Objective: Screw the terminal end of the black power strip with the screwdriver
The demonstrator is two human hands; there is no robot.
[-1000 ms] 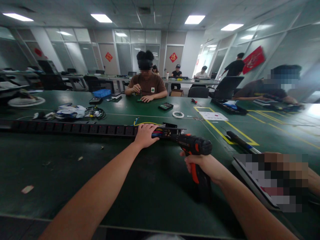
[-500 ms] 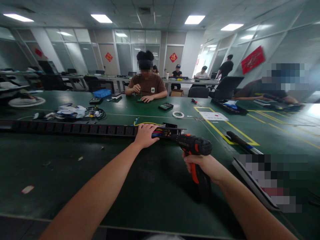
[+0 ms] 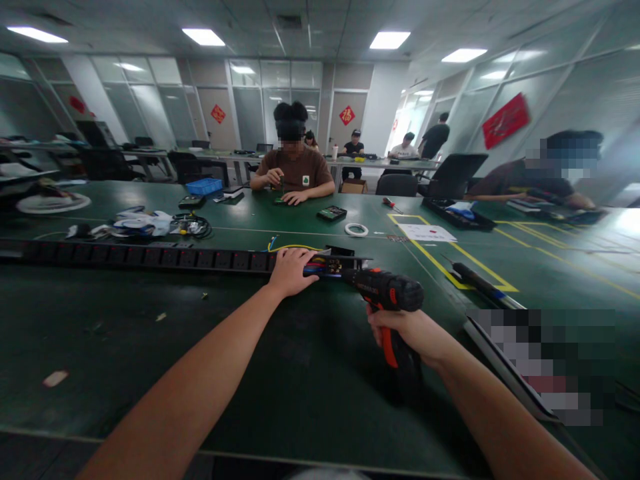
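In the head view, the left hand [image 3: 291, 272] clasps the strip [image 3: 160, 257] near its open end, the right hand [image 3: 406, 330] wraps the drill [image 3: 385, 288], its nose right by that end's wires [image 3: 318, 265], while table [image 3: 280, 360] stretches from strip to near edge.

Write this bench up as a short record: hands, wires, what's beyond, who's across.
Left hand: clasping the black power strip
Right hand: gripping a black-and-orange drill
Drill aim: leftward, toward the strip's open end; contact unclear
Wires: red and blue among them, exposed
Beyond strip: white ring, dark boxy device
Across table: person in brown shirt
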